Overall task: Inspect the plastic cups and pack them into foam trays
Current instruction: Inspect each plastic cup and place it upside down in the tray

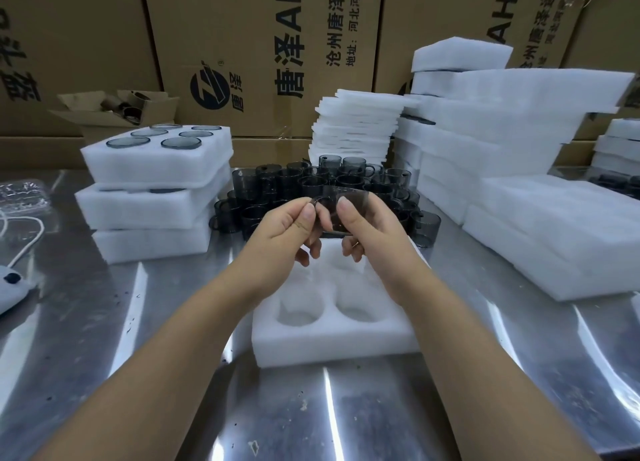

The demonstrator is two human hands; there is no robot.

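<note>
Both hands hold one smoky grey see-through plastic cup (341,206) in the air above a white foam tray (332,339). My left hand (291,230) pinches the cup's handle. My right hand (363,225) grips the cup's body, thumb on top. The tray's round pockets that show hold nothing; its far part is hidden behind my hands. Behind it a crowd of several grey handled cups (301,183) stands on the steel table.
At the left stands a stack of three foam trays (156,197), the top one filled with cups. Piles of foam sheets (356,128) and foam trays (526,190) rise behind and right. Cardboard boxes (259,45) wall the back. A white cable (24,242) lies far left.
</note>
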